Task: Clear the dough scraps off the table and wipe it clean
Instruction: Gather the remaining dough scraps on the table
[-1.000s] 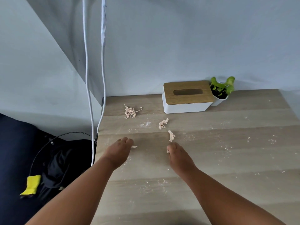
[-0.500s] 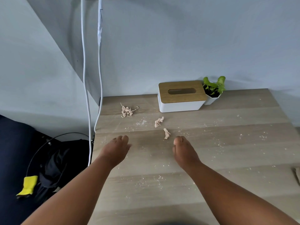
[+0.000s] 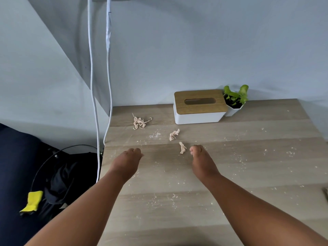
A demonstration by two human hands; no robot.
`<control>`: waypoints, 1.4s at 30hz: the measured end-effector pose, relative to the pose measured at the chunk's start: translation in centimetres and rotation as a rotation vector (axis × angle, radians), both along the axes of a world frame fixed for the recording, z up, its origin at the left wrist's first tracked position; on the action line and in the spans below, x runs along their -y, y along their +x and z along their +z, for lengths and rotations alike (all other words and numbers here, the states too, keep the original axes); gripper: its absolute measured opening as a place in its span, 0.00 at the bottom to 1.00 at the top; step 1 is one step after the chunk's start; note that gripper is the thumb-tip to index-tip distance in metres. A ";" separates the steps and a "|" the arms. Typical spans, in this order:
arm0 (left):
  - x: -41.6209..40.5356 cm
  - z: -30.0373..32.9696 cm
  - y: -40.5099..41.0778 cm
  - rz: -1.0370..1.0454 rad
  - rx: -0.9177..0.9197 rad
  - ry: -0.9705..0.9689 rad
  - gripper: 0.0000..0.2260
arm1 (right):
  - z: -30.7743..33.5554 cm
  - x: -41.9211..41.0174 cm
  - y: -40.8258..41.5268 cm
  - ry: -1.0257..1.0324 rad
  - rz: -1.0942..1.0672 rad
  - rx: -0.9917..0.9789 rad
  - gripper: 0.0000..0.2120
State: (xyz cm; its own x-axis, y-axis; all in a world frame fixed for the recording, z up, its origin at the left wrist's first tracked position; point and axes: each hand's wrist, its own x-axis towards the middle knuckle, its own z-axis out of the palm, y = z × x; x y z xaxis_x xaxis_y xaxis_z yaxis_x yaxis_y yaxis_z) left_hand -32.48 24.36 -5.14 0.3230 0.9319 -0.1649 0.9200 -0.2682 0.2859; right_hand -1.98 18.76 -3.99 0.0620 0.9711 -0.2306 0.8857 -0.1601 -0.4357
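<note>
Both hands over the table (image 3: 230, 174), fingers curled under (grip unclear): left hand (image 3: 126, 163), right hand (image 3: 202, 163) beside a scrap (image 3: 182, 147).

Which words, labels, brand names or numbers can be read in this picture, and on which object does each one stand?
None: no readable text shows anywhere.
The tissue box has a plain wooden lid and bare white sides.
The plant pot is plain white.
The yellow item on the floor shows no print.
The table carries only dough scraps and flour specks.
</note>
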 end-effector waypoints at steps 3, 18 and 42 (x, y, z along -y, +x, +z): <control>0.3 0.6 0.4 0.012 0.030 0.027 0.11 | 0.0 -0.3 0.2 0.019 0.007 0.001 0.25; -0.8 0.4 1.3 0.266 0.080 -0.084 0.04 | -0.6 -2.9 -0.3 0.039 0.065 -0.023 0.14; -13.8 -1.0 4.3 0.455 0.001 -0.125 0.30 | -4.3 -7.1 -0.7 0.275 0.315 0.207 0.20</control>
State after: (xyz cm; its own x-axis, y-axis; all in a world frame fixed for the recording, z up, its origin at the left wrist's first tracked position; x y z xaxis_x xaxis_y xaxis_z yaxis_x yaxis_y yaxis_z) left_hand -28.20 38.14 -6.16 -0.1133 0.9519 -0.2847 0.9358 0.1985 0.2913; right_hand -2.63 25.87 -8.31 -0.2280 0.9734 0.0238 0.9454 0.2272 -0.2336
